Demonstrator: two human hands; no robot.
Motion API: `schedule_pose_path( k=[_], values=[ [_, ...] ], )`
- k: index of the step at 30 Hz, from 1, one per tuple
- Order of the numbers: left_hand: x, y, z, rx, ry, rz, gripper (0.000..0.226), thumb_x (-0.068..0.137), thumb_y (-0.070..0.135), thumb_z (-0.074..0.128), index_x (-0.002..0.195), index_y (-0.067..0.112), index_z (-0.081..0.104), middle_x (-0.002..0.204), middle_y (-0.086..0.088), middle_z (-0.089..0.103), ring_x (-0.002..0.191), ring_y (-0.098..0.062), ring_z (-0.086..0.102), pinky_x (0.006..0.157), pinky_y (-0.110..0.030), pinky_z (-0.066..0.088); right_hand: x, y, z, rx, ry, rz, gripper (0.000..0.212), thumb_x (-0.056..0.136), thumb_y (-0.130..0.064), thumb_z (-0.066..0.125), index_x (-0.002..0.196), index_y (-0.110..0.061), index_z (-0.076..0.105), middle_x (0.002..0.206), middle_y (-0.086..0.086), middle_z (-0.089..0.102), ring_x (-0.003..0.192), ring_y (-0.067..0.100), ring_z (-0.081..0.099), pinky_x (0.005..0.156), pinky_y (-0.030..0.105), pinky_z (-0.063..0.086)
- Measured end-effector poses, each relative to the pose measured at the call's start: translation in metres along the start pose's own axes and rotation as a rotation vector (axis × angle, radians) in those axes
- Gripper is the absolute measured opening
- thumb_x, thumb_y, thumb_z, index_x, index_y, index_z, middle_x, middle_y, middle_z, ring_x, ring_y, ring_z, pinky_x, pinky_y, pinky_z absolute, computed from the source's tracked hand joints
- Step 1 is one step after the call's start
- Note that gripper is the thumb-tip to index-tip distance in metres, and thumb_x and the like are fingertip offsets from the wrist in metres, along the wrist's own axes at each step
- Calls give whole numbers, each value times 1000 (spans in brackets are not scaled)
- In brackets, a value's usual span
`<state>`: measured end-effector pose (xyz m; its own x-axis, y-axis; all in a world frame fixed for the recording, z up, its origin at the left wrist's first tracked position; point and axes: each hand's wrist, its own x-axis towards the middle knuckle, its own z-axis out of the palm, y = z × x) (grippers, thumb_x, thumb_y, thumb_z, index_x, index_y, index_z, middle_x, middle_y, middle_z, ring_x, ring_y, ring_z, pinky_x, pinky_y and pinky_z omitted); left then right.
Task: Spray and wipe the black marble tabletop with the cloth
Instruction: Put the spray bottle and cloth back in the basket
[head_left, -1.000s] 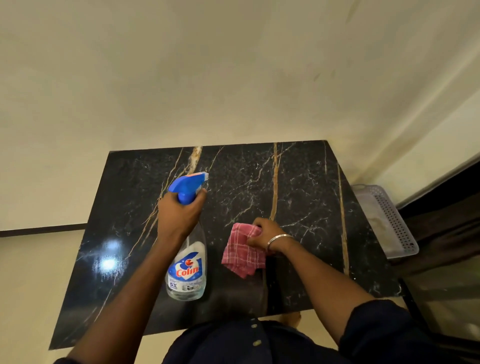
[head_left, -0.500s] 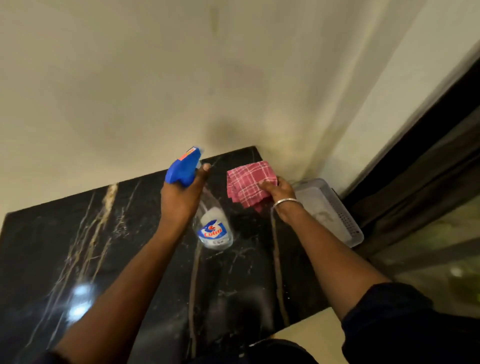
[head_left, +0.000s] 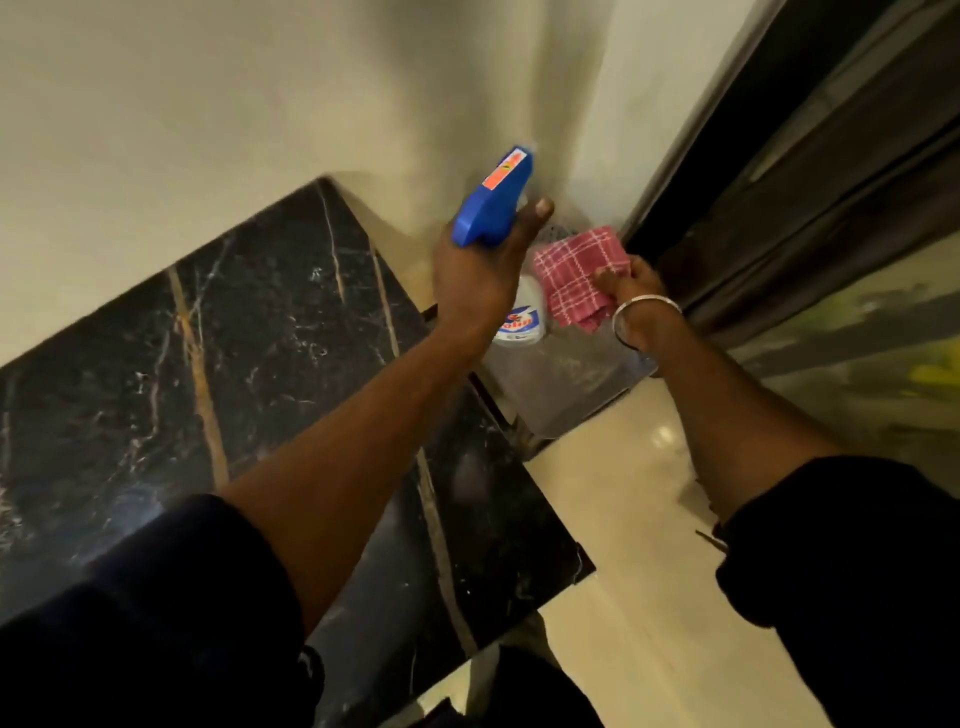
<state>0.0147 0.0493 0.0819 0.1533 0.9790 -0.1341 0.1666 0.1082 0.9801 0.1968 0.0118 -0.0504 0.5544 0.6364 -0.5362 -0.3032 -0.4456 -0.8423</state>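
Okay, status on both hands:

1. My left hand (head_left: 478, 275) is wrapped round the neck of the spray bottle (head_left: 493, 200), with the index finger stretched up along the blue trigger head. Grip looks firm.
2. Bottle axis is tilted. The head sits up and away from my palm, and the clear body hangs down and back under it. The nozzle aims at the wall (head_left: 260, 104) corner, not at marble.
3. My right hand (head_left: 631, 291), the one with the bangle (head_left: 644, 312), pinches the cloth (head_left: 576, 270) by its near edge. The folded checked part fans out up and left of my fingertips.
4. The cloth is just right of the bottle body. I can't tell whether they touch or only overlap in view.
5. Key relation: the tabletop (head_left: 156, 364) lies left of and back from both sets of fingers. Both hands are past its right edge, above the grey basket (head_left: 561, 384) on the floor (head_left: 639, 519).
6. The left hand is nearer the marble; the right is further out, well clear of it.
7. My read: neither tool can act on the surface from here. Spraying needs the left wrist swung left with the nozzle tipped down. Wiping needs the right hand brought across after it.
8. Blur hides any wet film on the marble, so I can't say how much is done.
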Motion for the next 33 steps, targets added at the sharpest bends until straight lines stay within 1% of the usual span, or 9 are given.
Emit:
schedule_pose_path(
  k=[3, 6, 8, 11, 13, 18, 25, 29, 33],
  values=[
    [13, -47, 26, 28, -40, -56, 30, 84, 30, 74, 97, 8, 60, 72, 0, 55, 66, -13, 50, 66, -30, 47, 38, 41, -5, -155, -8, 45, 37, 89, 7, 60, 125, 5, 55, 84, -3, 59, 66, 6, 55, 52, 13, 50],
    [27, -90, 41, 69, -40, -134, 25, 82, 30, 76, 89, 15, 57, 69, 2, 54, 64, -14, 49, 65, -35, 46, 65, 86, -1, -235, -16, 110, 40, 89, -1, 65, 129, 1, 56, 95, 5, 63, 74, 15, 59, 62, 23, 57],
    [32, -110, 46, 67, -50, -152, 24, 81, 27, 77, 88, 13, 59, 73, -3, 59, 68, -17, 55, 70, -40, 51, 78, 112, 1, -273, -28, 165, 41, 89, -8, 68, 129, -5, 57, 109, 9, 63, 91, 25, 62, 69, 28, 55],
    [37, -133, 52, 85, -117, -154, 29, 82, 21, 76, 96, 1, 60, 72, 3, 61, 65, -4, 58, 66, -22, 52, 96, 136, 5, -369, -9, 166, 42, 87, -11, 70, 126, -6, 58, 119, 15, 64, 108, 32, 62, 94, 48, 51],
    [40, -142, 55, 122, -154, -163, 29, 83, 20, 76, 95, 2, 57, 65, 12, 52, 55, 6, 51, 57, -11, 42, 102, 141, 5, -432, 10, 150, 45, 88, -15, 69, 131, -8, 56, 128, 15, 62, 115, 33, 59, 100, 47, 47],
    [36, -161, 58, 170, -140, -208, 31, 84, 24, 75, 105, 5, 60, 69, 13, 53, 59, 4, 52, 59, -10, 41, 100, 135, 2, -798, 38, -25, 44, 87, -29, 68, 128, -13, 60, 126, 16, 63, 116, 35, 58, 101, 44, 45],
    [24, -161, 51, 163, -132, -270, 32, 79, 24, 79, 92, 16, 51, 70, 14, 50, 55, 15, 50, 54, -4, 41, 83, 132, -9, -925, 88, -127, 51, 86, -32, 68, 127, -5, 55, 131, 23, 54, 122, 40, 51, 102, 46, 41],
    [15, -159, 45, 140, -91, -267, 25, 85, 25, 74, 93, 17, 52, 72, 12, 52, 63, 1, 52, 60, -11, 44, 65, 116, -12, -943, 68, -135, 49, 89, -26, 65, 133, -9, 53, 133, 20, 54, 122, 37, 52, 100, 44, 41],
    [6, -168, 37, 157, -116, -295, 23, 87, 16, 70, 105, 11, 56, 78, 14, 54, 69, 3, 54, 61, -7, 45, 49, 107, -17, -925, 51, -148, 44, 87, -24, 66, 129, -12, 56, 127, 16, 61, 116, 36, 57, 97, 46, 46]
  ],
)
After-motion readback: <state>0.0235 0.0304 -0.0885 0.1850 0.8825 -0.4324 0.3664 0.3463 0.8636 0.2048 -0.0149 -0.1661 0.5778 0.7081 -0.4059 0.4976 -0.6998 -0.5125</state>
